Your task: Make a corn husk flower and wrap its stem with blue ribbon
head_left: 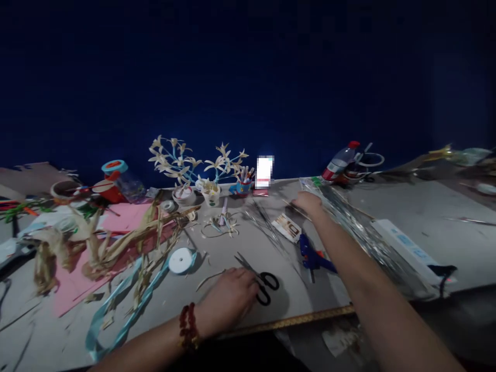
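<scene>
My left hand (234, 294), with a dark red bead bracelet (188, 325) at its wrist, rests low over the table with its fingers curled together. Black-handled scissors (267, 281) lie right at its fingertips. A curved dry strip (209, 278) lies beside its knuckles. What is under the palm is hidden. My right hand (308, 203) reaches far forward, its fingers closed in a pinch near a thin tan stick (298, 211); what they hold is unclear. Below that hand are a crumpled white-and-brown packet (287, 227) and a blue glue gun (310, 253). Thin wires (267, 222) lie left of it.
Light blue ribbon trails from a white spool (180, 261). Dried husks (104, 253) cover pink paper (127, 214) at left. Potted husk flowers (180, 163), a pen cup (242, 187), a lit phone (264, 173) and a bottle (341, 161) stand behind. Wires in plastic (372, 245) lie at right.
</scene>
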`<state>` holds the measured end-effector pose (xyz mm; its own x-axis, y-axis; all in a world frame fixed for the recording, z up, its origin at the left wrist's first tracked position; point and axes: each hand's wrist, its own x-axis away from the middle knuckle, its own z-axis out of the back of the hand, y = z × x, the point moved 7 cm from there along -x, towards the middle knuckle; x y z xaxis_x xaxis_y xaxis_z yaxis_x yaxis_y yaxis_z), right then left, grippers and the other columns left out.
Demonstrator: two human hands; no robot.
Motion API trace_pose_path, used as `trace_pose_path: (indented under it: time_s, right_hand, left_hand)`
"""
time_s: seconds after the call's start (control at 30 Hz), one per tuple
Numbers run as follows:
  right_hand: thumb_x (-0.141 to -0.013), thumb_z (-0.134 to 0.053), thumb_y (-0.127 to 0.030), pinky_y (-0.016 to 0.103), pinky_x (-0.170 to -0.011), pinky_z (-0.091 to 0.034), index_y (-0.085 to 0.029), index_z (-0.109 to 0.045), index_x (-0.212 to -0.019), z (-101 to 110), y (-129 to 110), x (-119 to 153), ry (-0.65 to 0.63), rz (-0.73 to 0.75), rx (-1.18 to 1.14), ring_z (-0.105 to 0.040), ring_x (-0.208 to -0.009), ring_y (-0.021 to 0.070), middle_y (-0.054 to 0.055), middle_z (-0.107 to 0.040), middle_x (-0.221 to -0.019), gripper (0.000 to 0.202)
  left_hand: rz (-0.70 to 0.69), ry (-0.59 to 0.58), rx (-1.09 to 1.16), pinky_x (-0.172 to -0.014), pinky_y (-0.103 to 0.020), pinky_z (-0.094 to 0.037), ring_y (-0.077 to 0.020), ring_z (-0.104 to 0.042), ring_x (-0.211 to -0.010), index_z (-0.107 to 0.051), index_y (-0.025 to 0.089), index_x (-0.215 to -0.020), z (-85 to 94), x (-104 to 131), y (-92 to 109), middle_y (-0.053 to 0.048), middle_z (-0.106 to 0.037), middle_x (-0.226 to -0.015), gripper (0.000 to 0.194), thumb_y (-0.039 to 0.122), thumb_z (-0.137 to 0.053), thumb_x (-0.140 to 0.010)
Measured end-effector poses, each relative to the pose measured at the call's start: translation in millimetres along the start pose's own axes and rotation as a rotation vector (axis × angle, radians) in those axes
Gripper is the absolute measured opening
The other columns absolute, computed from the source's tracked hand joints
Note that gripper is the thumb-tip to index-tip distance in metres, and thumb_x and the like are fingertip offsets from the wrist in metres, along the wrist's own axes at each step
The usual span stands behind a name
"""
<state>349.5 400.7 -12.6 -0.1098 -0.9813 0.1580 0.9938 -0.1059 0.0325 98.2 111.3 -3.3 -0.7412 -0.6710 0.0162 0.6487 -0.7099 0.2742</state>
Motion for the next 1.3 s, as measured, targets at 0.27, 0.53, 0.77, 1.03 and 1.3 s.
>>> trace_pose_path:
  time_s: [0.27,0.53,0.77,1.03,1.3]
  right_hand:
    - [-0.097,-0.065,-0.033,0.045,-0.089,-0.058,-0.017,-0.06,-0.128,-9,-3,-28,-0.188,-0.109,0.063,-0.066,-0.107,0.0243,0.01,-0.063,-0.128,0.035]
    - [-0.097,-0.064,-0.034,0.045,-0.089,-0.058,-0.017,-0.06,-0.128,-4,1,-14,-0.078,0.048,0.078,-0.066,-0.107,0.0243,0.01,-0.063,-0.128,0.035]
    - [-0.097,-0.063,-0.033,0.041,-0.084,-0.057,-0.015,-0.064,-0.12,10,22,-3,0.0,0.066,0.151,-0.067,-0.101,0.0239,0.011,-0.066,-0.119,0.029]
    - [-0.095,-0.048,-0.033,0.032,-0.065,-0.039,-0.017,-0.067,-0.106,65,-14,84,0.558,0.149,-0.008,-0.064,-0.079,0.0259,0.012,-0.072,-0.092,0.027]
    - [-0.096,-0.058,-0.026,0.037,-0.087,-0.054,-0.026,-0.072,-0.106,39,-109,251,0.429,0.774,-0.856,-0.071,-0.092,0.0235,0.006,-0.077,-0.099,0.017]
  left_hand:
    - [-0.017,0.065,-0.037,-0.106,-0.044,-0.042,-0.0319,-0.054,-0.129,-0.055,0.011,-0.134,-37.0,-4,9,-0.019,-0.054,-0.148,0.047,0.035,-0.059,-0.095]
    - [-0.058,0.152,0.053,-0.108,-0.048,-0.043,-0.0349,-0.051,-0.133,-0.054,0.01,-0.134,-44.6,-29,13,-0.023,-0.049,-0.152,0.052,0.039,-0.063,-0.092]
    - [0.017,0.36,0.282,-0.101,-0.042,-0.049,-0.0269,-0.06,-0.118,-0.062,0.02,-0.119,-6.9,22,-11,-0.012,-0.066,-0.13,0.025,0.024,-0.055,-0.096]
    - [0.412,0.395,0.113,-0.096,-0.048,-0.05,-0.0295,-0.059,-0.112,-0.062,0.021,-0.118,-12.0,78,-87,-0.011,-0.065,-0.123,0.027,0.015,-0.06,-0.092]
    - [0.454,0.296,0.061,-0.089,-0.047,-0.047,-0.0286,-0.058,-0.099,-0.066,0.018,-0.094,-24.5,50,-87,-0.01,-0.068,-0.103,0.012,0.014,-0.055,-0.094]
